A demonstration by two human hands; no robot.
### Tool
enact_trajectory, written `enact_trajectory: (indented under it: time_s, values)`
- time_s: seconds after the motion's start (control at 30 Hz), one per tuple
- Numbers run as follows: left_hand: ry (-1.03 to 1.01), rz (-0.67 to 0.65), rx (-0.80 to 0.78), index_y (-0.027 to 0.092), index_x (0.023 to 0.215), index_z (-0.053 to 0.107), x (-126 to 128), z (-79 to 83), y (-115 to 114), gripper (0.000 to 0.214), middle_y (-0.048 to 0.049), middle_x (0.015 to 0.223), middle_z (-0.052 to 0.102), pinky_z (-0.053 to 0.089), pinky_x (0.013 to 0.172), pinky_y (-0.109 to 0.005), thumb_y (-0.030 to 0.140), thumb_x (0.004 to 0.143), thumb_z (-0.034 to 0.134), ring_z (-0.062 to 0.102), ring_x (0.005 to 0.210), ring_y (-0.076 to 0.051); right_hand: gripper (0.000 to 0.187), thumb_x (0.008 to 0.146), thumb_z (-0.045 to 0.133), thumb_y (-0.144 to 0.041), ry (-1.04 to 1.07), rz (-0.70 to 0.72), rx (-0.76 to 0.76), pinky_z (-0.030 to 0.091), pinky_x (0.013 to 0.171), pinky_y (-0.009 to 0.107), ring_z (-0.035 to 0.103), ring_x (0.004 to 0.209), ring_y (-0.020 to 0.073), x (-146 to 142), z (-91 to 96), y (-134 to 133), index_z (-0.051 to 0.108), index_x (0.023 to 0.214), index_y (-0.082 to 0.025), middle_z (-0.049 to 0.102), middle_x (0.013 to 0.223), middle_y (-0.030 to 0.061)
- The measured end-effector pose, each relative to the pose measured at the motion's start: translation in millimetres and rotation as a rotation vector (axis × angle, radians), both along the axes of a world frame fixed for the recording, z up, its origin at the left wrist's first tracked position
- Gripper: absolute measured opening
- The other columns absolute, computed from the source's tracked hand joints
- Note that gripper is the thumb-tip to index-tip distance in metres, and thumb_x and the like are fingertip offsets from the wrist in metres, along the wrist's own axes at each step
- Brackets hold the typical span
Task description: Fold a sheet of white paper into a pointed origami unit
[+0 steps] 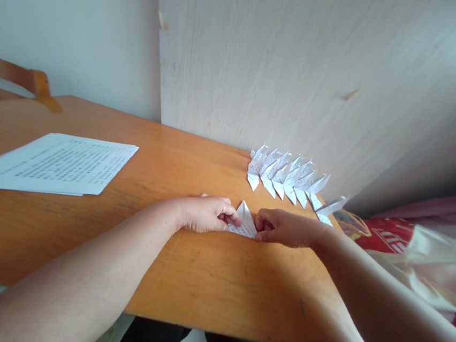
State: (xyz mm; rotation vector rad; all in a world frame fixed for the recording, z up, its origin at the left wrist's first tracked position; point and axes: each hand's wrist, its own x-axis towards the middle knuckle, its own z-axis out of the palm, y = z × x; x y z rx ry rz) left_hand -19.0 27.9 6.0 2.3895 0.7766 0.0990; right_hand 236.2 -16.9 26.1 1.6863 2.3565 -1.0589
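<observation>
A small piece of printed white paper, folded into a triangle (pixel 243 215), lies on the wooden table with its point facing away from me. From the left, my left hand (pixel 206 213) presses its bent fingers onto the paper's left side. My right hand (pixel 287 229) is closed, with thumb and forefinger pinching the triangle's lower right corner. Behind my hands stand several folded paper pieces (pixel 286 175) in close rows, their pointed ends up. One more folded piece (pixel 331 207) sits apart at their right, near the table edge.
A stack of printed sheets (pixel 63 163) lies on the left of the table (pixel 170 273). A chair back (pixel 15 75) shows at the far left. A pale wooden panel (pixel 254 60) rises behind the table. Red and clear plastic bags (pixel 425 260) are beyond its right edge.
</observation>
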Motion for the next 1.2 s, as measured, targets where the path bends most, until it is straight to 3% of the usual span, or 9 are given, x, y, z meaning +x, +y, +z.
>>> enact_trajectory:
  time_s: [0.43,0.6,0.77,0.9,1.0,1.1,1.2]
  values:
    - [-0.011,0.053,0.092,0.032,0.113,0.069,-0.8,1.1,-9.5,0.038,0.0026,0.106,0.066,0.04,0.093,-0.03,0.02,0.08,0.056,0.06,0.095,-0.016,0.019,0.079,0.067,-0.034,0.107,-0.164,0.16,0.038,0.057,0.024,0.052,0.067,0.015,-3.1,-14.2,-20.1,0.056,0.088,-0.021,0.06,0.078,-0.0004]
    - [-0.127,0.122,0.006,0.023,0.111,0.061,-0.2,-6.7,-8.9,0.038,0.0013,0.1,0.068,0.045,0.083,-0.027,0.024,0.073,0.064,0.062,0.089,-0.016,0.017,0.082,0.063,-0.035,0.167,-0.215,0.226,0.04,0.061,0.026,0.053,0.071,0.0162,-4.0,-16.2,-29.8,0.059,0.088,-0.02,0.061,0.079,0.0007]
    - [-0.108,0.096,0.101,0.024,0.099,0.064,1.6,-5.7,-9.1,0.026,0.0015,0.096,0.067,0.045,0.078,-0.027,0.03,0.074,0.065,0.062,0.088,-0.017,0.016,0.08,0.06,-0.029,0.217,-0.3,0.33,0.043,0.064,0.027,0.056,0.076,0.0179,-15.3,-12.7,-34.2,0.06,0.094,-0.022,0.062,0.083,0.0011]
    - [-0.083,0.079,0.206,0.025,0.088,0.067,3.2,-2.2,-10.4,0.014,0.0012,0.094,0.065,0.044,0.075,-0.027,0.025,0.076,0.061,0.061,0.088,-0.018,0.024,0.077,0.065,-0.03,0.139,-0.278,0.462,0.045,0.07,0.029,0.058,0.081,0.0194,-32.1,-10.1,-33.8,0.063,0.099,-0.022,0.064,0.097,0.0049]
    - [-0.163,0.13,0.212,0.025,0.09,0.068,5.6,-4.2,-9.2,0.013,0.0,0.097,0.064,0.046,0.078,-0.027,0.028,0.08,0.06,0.061,0.09,-0.018,0.014,0.08,0.064,-0.033,0.152,-0.23,0.45,0.041,0.065,0.028,0.056,0.074,0.0177,-42.4,-10.9,-31.2,0.064,0.086,-0.021,0.064,0.083,0.0029]
    - [-0.355,0.228,0.226,0.023,0.102,0.063,7.8,-7.0,-8.7,0.025,-0.0041,0.109,0.062,0.048,0.087,-0.031,0.037,0.081,0.064,0.059,0.101,-0.021,0.015,0.083,0.058,-0.033,0.259,-0.354,0.435,0.038,0.06,0.028,0.053,0.066,0.0157,-49.0,-11.2,-28.7,0.058,0.074,-0.02,0.059,0.07,0.0005]
    - [-0.503,0.309,0.223,0.021,0.113,0.053,9.0,-7.3,-12.0,0.05,-0.0088,0.119,0.058,0.049,0.091,-0.035,0.046,0.075,0.073,0.058,0.107,-0.023,0.015,0.082,0.057,-0.036,0.487,-0.603,0.404,0.038,0.057,0.027,0.056,0.068,0.0165,-54.6,-9.4,-29.1,0.053,0.081,-0.021,0.062,0.075,0.0022]
